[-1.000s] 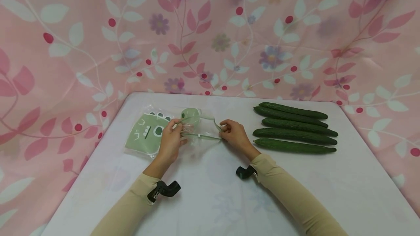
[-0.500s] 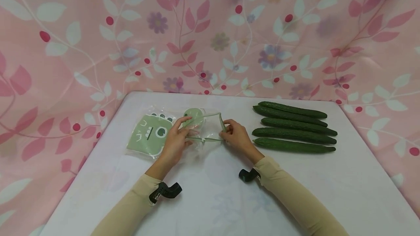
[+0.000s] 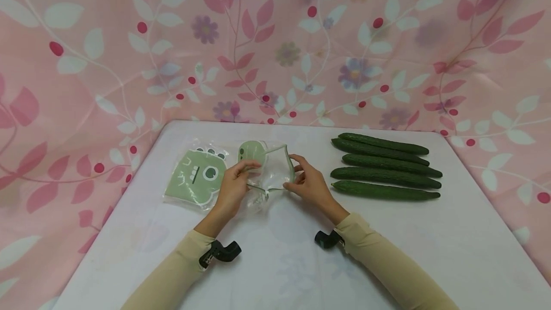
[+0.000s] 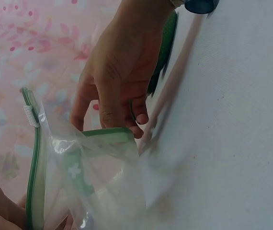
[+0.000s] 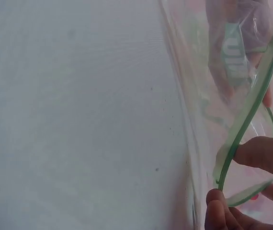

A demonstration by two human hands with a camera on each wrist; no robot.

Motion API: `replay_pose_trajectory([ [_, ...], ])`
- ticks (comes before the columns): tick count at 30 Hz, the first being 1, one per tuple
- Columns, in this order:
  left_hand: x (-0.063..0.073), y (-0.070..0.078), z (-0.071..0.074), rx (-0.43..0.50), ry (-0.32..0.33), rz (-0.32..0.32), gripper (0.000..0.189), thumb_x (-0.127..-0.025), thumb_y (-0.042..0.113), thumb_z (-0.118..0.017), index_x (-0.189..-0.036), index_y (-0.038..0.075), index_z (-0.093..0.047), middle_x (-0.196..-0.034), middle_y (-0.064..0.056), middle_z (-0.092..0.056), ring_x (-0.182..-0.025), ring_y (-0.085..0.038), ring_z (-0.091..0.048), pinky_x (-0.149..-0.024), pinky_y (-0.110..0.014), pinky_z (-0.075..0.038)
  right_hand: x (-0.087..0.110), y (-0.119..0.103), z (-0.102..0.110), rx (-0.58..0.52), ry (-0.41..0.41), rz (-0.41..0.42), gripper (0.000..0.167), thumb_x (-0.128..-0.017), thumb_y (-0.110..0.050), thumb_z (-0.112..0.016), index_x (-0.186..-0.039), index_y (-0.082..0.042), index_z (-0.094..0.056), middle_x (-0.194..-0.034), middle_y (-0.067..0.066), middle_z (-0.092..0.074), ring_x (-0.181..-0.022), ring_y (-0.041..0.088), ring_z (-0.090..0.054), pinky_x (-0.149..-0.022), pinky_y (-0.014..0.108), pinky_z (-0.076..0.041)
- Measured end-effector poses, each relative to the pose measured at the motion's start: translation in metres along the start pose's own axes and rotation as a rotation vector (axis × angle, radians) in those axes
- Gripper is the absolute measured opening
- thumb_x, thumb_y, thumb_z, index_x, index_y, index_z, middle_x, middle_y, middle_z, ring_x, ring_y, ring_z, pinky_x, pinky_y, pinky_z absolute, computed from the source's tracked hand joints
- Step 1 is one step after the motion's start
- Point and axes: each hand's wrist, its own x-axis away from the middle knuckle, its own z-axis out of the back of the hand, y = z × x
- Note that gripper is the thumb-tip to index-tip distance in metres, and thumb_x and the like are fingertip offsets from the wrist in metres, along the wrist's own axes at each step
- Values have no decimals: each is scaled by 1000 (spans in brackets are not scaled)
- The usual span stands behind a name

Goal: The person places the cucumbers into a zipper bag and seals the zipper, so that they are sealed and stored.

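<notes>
Between my hands a clear slider zip bag (image 3: 275,172) with green edging stands with its mouth spread. My left hand (image 3: 232,189) holds its left side, fingers curled at the rim. At the right end of the mouth, my right hand (image 3: 311,186) grips the green edge, thumb at the near lip and fingers at the far one. In the right wrist view the thumb (image 5: 261,154) presses against the zip strip (image 5: 249,117). The white slider (image 4: 31,116) shows on the strip in the left wrist view. A green print (image 3: 251,153) shows behind the left fingers.
A flat clear bag (image 3: 197,177) with a green cartoon face lies left of my left hand on the white-covered table (image 3: 275,262). Several cucumbers (image 3: 385,173) lie in a row to the right. A pink floral cloth (image 3: 275,51) hangs behind the table.
My right thumb and fingers have spread apart, and the bag's mouth has become wider, its near lip now bowed toward me. My left hand has shifted slightly right along the rim.
</notes>
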Motion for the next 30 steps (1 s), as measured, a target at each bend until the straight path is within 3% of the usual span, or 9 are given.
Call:
replay_pose_trajectory([
  [4, -1, 0, -1, 13, 8, 28, 38, -107, -2, -41, -135, 0, -67, -136, -15, -63, -117, -34, -64, -69, -24, -54, 1, 4, -1, -1, 9, 56, 81, -84, -8, -87, -155, -13, -48, -123, 19, -66, -81, 19, -68, -79, 43, -59],
  [9, -1, 1, -2, 93, -8, 58, 40, -107, -3, -43, -144, -3, -59, -143, -20, -57, -121, -43, -61, -89, -39, -58, 1, 8, -1, -46, -2, 71, 91, -84, -2, -84, -161, -14, -36, -124, 20, -65, -83, 21, -69, -80, 42, -59],
  [13, -3, 1, -2, 171, -18, 77, 42, -105, -6, -46, -146, -6, -56, -149, -20, -51, -126, -47, -57, -89, -38, -58, 0, 13, 0, -40, -4, 133, 84, -83, 3, -83, -154, -15, -43, -129, 20, -63, -85, 26, -69, -76, 41, -59],
  [18, -5, 2, 1, 264, -19, 97, 43, -103, -10, -51, -145, -6, -55, -153, -14, -48, -129, -49, -53, -87, -35, -59, -1, 17, 0, 38, -48, 215, 74, -84, 2, -84, -150, -8, -52, -132, 19, -62, -86, 25, -65, -74, 38, -57],
  [23, -5, 4, 4, 291, -52, 95, 47, -101, -13, -45, -147, -7, -53, -151, -18, -49, -131, -49, -51, -90, -38, -58, -3, 18, 1, 89, -71, 152, 77, -84, -1, -85, -152, -1, -49, -126, 17, -64, -84, 23, -60, -74, 36, -53],
  [30, -5, 2, 6, 377, -55, 135, 48, -100, -15, -46, -148, -8, -51, -147, -24, -52, -134, -47, -50, -93, -38, -57, -5, 18, 5, 85, -89, 79, 70, -86, -5, -84, -149, -3, -54, -125, 15, -65, -86, 21, -58, -76, 36, -51],
])
